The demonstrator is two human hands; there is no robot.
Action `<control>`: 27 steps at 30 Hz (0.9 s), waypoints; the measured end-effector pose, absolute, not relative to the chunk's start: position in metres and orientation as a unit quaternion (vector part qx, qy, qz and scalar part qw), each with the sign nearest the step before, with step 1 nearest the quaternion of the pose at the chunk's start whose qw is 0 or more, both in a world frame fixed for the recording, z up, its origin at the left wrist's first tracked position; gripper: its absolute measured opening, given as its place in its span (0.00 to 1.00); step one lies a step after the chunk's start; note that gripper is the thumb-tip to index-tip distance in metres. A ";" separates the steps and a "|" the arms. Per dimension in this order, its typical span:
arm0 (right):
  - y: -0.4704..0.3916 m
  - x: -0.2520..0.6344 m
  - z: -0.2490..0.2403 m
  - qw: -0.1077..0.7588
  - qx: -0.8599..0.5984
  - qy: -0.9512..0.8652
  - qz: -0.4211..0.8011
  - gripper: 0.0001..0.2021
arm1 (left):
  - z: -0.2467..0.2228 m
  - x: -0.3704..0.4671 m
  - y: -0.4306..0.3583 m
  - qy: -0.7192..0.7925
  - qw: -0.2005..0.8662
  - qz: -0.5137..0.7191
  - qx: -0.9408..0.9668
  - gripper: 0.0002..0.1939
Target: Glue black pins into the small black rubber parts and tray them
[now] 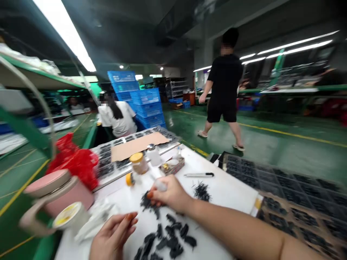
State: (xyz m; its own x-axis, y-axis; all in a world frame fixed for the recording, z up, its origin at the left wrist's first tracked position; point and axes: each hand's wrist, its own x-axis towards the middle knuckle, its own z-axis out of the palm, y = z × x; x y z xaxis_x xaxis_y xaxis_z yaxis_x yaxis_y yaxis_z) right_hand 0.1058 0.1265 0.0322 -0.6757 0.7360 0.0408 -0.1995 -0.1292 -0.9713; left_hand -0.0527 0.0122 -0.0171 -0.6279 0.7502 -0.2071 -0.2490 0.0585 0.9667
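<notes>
1. Writing: pale characters on the stacked blue crates, too blurred to read; no brand legible on the yellow-lidded jar or pink mug.
2. Surface: white tabletop; right corner carries yellowish tape; mug, tub and white cloth at the left edge, red bag behind the mug.
3. Room: green floor with yellow lines; lit ceiling tubes; one person in black mid-stride beyond the table; another in white, beside the crates.
4. Right hand: fingers closed on a small whitish object, identity blurred; it is over the heap of small black pieces, mid-tabletop.
5. Left hand: thumb and fingertips together, nearer the near edge; cannot tell whether anything is pinched; larger black parts lie to its right.
6. Edges, room: jar, metal-topped bottle and small box crowd the far part; cutter and black slivers lie right of the right hand; bare white strip between them and the right edge; compartmented tray beyond that edge.
</notes>
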 end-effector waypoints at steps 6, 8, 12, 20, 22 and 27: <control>0.117 0.117 0.050 0.258 -0.190 -0.634 0.704 0.15 | 0.001 -0.028 0.005 0.460 0.437 0.761 0.139 0.20; 0.113 0.118 0.048 0.235 -0.182 -0.652 0.697 0.14 | 0.000 -0.023 0.005 0.416 0.463 0.772 0.126 0.20; 0.105 0.120 0.043 0.219 -0.182 -0.670 0.686 0.12 | -0.003 -0.018 0.002 0.366 0.504 0.773 0.121 0.19; 0.103 0.122 0.035 0.216 -0.205 -0.735 0.609 0.10 | -0.009 -0.011 0.004 0.335 0.521 0.777 0.113 0.15; 0.104 0.124 0.034 0.218 -0.206 -0.746 0.594 0.09 | -0.009 -0.009 0.005 0.341 0.523 0.774 0.106 0.14; 0.106 0.127 0.036 0.250 -0.207 -0.803 0.499 0.09 | -0.009 -0.007 0.007 0.351 0.527 0.767 0.102 0.14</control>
